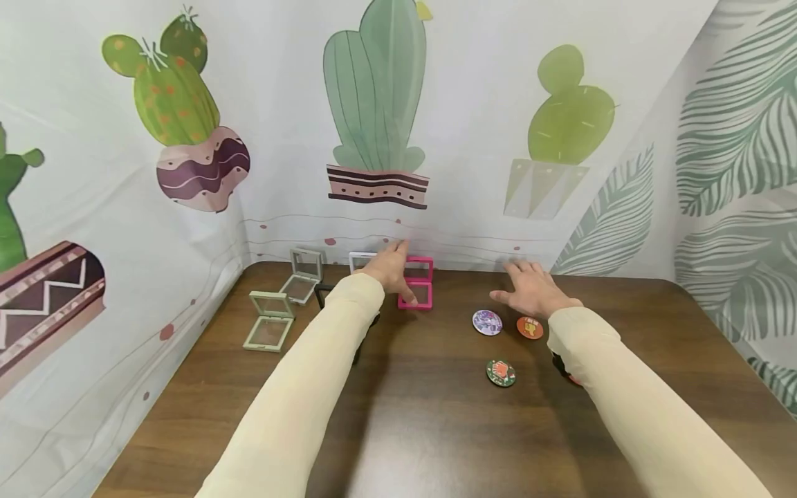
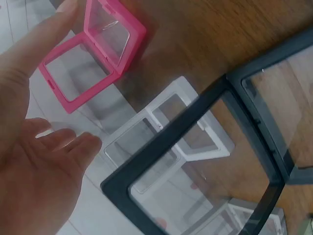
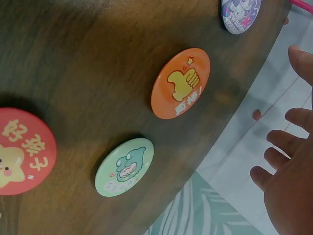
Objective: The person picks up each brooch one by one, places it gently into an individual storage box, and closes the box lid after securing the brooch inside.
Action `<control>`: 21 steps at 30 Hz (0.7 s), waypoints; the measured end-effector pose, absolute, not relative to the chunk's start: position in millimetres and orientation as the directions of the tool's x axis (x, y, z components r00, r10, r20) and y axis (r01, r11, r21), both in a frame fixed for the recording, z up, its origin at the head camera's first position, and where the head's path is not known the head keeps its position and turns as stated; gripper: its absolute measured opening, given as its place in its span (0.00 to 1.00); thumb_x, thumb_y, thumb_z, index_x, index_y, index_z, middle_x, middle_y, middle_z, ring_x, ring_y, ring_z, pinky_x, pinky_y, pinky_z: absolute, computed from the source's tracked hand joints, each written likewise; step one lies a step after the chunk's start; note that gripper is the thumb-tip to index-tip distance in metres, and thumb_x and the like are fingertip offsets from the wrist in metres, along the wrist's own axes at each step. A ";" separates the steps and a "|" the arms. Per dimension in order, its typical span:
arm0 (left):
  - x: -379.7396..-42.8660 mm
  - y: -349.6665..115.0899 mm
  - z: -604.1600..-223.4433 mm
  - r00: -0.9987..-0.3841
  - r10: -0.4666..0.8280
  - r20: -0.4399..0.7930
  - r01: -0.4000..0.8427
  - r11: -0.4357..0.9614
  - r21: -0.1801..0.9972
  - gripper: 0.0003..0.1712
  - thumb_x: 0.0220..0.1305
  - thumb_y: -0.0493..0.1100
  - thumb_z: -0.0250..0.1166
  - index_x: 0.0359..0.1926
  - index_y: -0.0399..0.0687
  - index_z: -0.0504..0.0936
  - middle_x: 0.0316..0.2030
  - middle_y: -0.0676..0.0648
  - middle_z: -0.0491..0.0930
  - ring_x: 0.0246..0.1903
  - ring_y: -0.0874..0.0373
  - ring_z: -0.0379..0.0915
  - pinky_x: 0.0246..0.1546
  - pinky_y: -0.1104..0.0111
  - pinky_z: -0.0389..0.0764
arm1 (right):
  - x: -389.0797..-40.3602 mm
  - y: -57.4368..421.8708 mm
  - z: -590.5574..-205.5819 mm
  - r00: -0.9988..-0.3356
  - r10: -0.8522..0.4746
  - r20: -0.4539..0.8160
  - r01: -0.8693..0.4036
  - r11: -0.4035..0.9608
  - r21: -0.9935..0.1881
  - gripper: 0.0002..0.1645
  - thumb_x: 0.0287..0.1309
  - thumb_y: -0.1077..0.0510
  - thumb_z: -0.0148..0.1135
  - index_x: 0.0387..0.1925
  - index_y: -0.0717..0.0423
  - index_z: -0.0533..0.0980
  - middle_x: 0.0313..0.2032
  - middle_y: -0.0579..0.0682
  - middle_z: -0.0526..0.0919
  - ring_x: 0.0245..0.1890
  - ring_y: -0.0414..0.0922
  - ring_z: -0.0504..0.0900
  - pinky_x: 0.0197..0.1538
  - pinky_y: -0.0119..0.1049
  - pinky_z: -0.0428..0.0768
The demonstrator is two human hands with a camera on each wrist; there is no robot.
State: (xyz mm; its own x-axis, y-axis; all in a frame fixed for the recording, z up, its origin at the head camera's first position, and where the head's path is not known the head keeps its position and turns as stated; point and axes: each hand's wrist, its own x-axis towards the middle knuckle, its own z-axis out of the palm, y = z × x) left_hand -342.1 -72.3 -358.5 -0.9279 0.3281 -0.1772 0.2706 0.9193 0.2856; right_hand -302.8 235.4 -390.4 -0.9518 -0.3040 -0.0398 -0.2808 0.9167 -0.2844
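My left hand (image 1: 387, 270) reaches to the back of the table, fingers spread, at a pink hinged display case (image 1: 416, 282) that stands unfolded. In the left wrist view the thumb (image 2: 46, 36) lies by that case's rim; contact is unclear. A white case (image 2: 222, 147) and a black case (image 2: 165, 135) stand beside this hand, both unfolded. My right hand (image 1: 532, 287) hovers at the table's back with fingers apart, holding nothing. Nearest it lie a purple round badge (image 1: 487, 322) and an orange badge (image 3: 181, 83) with a thumbs-up picture.
At the left stand a grey case (image 1: 307, 251) and a pale green case (image 1: 269, 316), both unfolded. A dark green badge (image 1: 501, 373) lies near the middle. In the right wrist view are a red badge (image 3: 29, 156) and a mint badge (image 3: 124, 167). Patterned cloth (image 1: 461, 138) hangs behind the table.
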 end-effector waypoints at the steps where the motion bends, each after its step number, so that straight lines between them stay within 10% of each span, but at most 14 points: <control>1: -342.5 -71.8 -359.4 -0.929 0.326 -0.176 0.268 0.918 0.291 0.80 0.48 0.52 0.89 0.86 0.40 0.40 0.83 0.35 0.45 0.81 0.37 0.46 0.79 0.52 0.53 | -302.4 236.0 -391.2 -0.952 -0.303 -0.040 -0.279 0.916 -0.287 0.49 0.75 0.41 0.61 0.80 0.68 0.56 0.77 0.74 0.57 0.76 0.74 0.52 0.75 0.72 0.50; 21: -340.7 -64.8 -378.9 -0.934 0.198 -0.298 0.098 0.942 0.320 0.63 0.53 0.51 0.86 0.75 0.26 0.57 0.64 0.32 0.75 0.63 0.41 0.75 0.66 0.58 0.77 | -289.3 251.5 -403.7 -0.952 -0.304 -0.032 -0.278 0.904 -0.324 0.49 0.75 0.42 0.62 0.78 0.73 0.58 0.75 0.76 0.60 0.75 0.74 0.53 0.73 0.73 0.56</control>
